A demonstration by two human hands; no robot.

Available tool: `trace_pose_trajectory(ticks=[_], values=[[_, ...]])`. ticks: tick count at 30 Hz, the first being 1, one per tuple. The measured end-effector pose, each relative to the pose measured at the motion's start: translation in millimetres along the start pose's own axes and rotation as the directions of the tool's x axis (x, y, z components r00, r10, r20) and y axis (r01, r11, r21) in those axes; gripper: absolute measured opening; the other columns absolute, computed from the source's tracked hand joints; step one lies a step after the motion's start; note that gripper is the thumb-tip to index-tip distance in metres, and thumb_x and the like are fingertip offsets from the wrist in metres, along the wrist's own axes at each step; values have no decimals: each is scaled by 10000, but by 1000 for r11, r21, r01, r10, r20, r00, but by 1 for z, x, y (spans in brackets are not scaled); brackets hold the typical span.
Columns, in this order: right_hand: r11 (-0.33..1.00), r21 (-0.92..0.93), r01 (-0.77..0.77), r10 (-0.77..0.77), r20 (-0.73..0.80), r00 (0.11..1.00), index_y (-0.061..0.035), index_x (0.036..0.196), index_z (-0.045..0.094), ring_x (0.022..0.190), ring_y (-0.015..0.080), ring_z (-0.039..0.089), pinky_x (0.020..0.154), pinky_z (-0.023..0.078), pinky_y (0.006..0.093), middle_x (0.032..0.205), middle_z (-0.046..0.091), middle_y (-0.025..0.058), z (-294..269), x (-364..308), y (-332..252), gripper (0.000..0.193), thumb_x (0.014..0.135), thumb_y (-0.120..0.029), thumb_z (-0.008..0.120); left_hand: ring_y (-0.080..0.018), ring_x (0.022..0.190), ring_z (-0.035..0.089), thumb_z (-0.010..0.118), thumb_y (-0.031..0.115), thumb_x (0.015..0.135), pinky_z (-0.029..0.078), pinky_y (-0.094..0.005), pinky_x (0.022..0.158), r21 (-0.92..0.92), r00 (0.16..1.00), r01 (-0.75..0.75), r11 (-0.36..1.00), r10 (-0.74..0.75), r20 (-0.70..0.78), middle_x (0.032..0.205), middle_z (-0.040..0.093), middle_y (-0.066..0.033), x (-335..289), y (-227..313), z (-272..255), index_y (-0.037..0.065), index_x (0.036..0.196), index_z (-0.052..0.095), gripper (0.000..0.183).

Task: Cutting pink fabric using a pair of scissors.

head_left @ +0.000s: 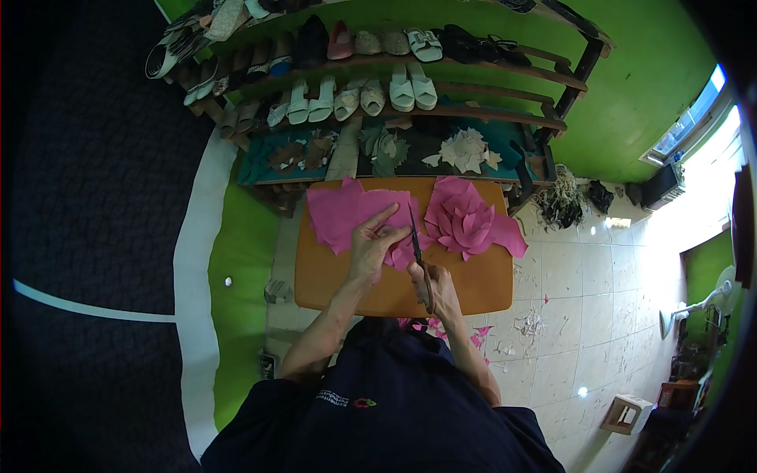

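Note:
My left hand (pixel 371 248) pinches a pink sheet (pixel 384 205) of thin, flexible material, leather or cloth, over the small brown table (pixel 347 292). My right hand (pixel 438 290) grips dark scissors (pixel 417 240) by the handles, with the blades pointing away from me along the sheet's right edge. How far the blades are parted is hard to make out. Another pink piece (pixel 330 211) lies at the table's left. On the right rests a heap of cut pink pieces (pixel 461 225) with pointed outlines, partly overhanging the table edge.
Beyond the table stands a wooden rack (pixel 473 115) with several sandals and shoes. Its bottom shelf bears green cut pieces (pixel 384 150) and cream ones (pixel 465 150). Scraps (pixel 531 323) litter the tiled floor at right. A white fan (pixel 714 296) stands far right.

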State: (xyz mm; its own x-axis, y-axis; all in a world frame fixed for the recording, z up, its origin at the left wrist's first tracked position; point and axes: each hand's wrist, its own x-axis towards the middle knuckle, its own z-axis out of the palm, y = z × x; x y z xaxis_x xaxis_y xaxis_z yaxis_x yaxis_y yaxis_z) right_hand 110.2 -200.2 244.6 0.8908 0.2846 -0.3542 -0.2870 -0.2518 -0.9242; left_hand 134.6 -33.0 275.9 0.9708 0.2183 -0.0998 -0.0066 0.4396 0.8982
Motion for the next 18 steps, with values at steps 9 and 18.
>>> trace_pose_trajectory(ticks=[9, 18], values=[[995, 95, -18, 19, -16, 1000, -23, 607, 456, 461, 127, 407, 445, 357, 355, 500, 375, 18, 0, -8, -8, 652, 895, -573, 654, -25, 659, 554, 750, -78, 807, 513, -196, 726, 14, 999, 45, 999, -44, -29, 670, 490, 87, -1, 6, 4, -12, 1363, 551, 595], [999, 19, 40, -39, -35, 999, -32, 590, 445, 470, 117, 377, 442, 333, 346, 501, 370, 12, -2, -6, -7, 675, 860, -607, 676, -114, 798, 686, 710, -100, 815, 557, -249, 804, 76, 998, 36, 996, -40, 52, 782, 682, -49, 2, 1, -10, 2, 1385, 524, 608]])
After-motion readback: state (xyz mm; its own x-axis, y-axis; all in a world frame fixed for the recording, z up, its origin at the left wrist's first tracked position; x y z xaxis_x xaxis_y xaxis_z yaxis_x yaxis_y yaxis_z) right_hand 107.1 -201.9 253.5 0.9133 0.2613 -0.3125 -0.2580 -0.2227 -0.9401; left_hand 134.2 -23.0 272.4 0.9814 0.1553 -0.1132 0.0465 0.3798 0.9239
